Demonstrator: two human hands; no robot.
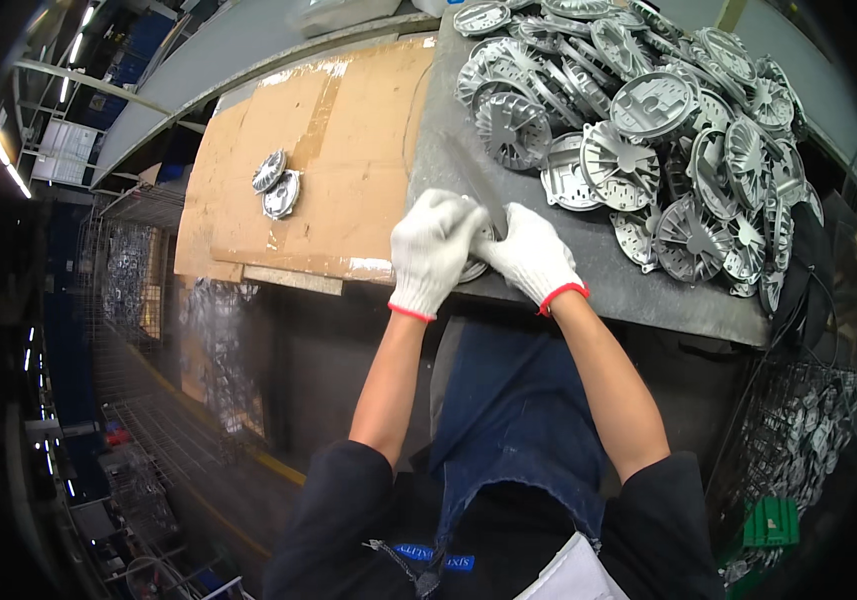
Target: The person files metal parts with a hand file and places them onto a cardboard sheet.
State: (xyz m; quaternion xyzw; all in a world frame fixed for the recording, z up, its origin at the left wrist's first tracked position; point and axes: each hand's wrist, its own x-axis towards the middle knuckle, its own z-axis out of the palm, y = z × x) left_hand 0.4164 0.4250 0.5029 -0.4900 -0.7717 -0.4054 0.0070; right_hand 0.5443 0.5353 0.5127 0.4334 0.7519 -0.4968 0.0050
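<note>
White knitted gloves with red cuffs cover both hands, which meet at the near edge of the grey worktable. My left hand (432,240) is closed, its fingers curled over a round metal casting (472,269) that is mostly hidden beneath the gloves. My right hand (533,250) is closed around the lower end of a long, flat grey tool (478,182), like a file. Motion blurs this tool, which points away and to the left. The fingers of both hands almost touch around its near end.
A large heap of round silver castings (638,150) covers the right of the worktable (548,262). Two similar castings (279,192) lie on taped cardboard (358,130) at left. Wire bins of metal parts (798,430) stand below at right, with a green box (771,522).
</note>
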